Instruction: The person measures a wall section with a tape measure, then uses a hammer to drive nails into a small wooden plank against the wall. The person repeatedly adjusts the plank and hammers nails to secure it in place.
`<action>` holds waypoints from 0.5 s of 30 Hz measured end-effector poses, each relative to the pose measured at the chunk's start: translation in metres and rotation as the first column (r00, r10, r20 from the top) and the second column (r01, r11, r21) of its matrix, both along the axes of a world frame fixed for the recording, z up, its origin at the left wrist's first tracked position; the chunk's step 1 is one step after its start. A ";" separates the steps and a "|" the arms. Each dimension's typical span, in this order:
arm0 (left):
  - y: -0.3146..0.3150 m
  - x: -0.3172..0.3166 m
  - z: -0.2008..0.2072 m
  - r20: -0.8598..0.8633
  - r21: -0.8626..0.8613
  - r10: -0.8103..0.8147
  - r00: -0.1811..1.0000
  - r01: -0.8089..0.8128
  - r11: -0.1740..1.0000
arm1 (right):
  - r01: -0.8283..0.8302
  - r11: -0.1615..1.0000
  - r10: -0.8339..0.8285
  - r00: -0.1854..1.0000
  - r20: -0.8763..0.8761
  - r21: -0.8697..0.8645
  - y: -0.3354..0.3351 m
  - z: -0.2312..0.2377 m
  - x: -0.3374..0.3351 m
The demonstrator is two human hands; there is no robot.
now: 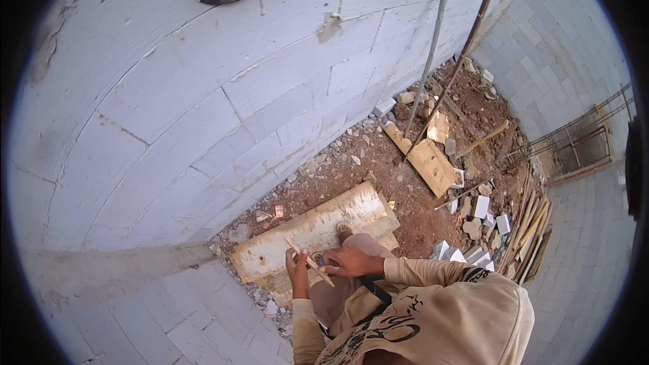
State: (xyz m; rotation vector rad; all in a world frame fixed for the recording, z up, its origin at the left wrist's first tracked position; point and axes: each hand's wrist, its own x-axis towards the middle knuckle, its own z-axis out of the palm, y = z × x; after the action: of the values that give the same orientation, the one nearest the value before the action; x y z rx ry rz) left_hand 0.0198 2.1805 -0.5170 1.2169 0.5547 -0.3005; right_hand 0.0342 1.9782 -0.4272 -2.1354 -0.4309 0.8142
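Observation:
A thin, pale wooden strip (293, 245) slants across in front of my body. The fingers of my left hand (298, 274) are wrapped round its middle part. My right hand (348, 262) comes in from the right with its fingers bent inward, their tips close beside the strip's lower half. Whether those fingertips touch the strip or hold something small is too fine to tell. Below both hands lies a pale, stained board (270, 250), with my sandalled foot (343, 228) on it.
A grey block wall (203, 115) rises along the left. A metal bar (429, 47) and a long wooden pole (466, 51) lean there. Rubble, a plywood piece (433, 167), a wooden-handled tool (483, 138), white block offcuts (481, 207) and bamboo poles (531, 230) lie on reddish soil.

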 end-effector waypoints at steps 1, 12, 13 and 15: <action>-0.024 0.005 0.012 0.008 0.018 -0.051 0.999 0.051 0.999 | 0.033 0.999 -0.034 0.999 0.039 0.034 -0.014 -0.004 -0.013; -0.282 0.028 0.042 0.214 0.655 -0.696 0.686 0.428 0.623 | 0.435 0.900 -0.428 0.871 0.242 0.028 -0.224 -0.003 -0.087; -0.314 0.027 0.054 0.209 0.628 -0.732 0.649 0.485 0.609 | 0.446 0.895 -0.429 0.868 0.250 -0.016 -0.252 0.000 -0.093; -0.370 0.032 0.073 0.168 0.685 -0.841 0.515 0.552 0.475 | 0.488 0.871 -0.457 0.848 0.268 -0.059 -0.296 0.010 -0.100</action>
State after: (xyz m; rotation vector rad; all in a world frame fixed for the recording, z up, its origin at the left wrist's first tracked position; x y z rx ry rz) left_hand 0.0517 1.8101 -0.4436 2.0193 -0.4442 -0.5549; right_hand -0.0657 1.6821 -0.4176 -2.3295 0.0395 0.2968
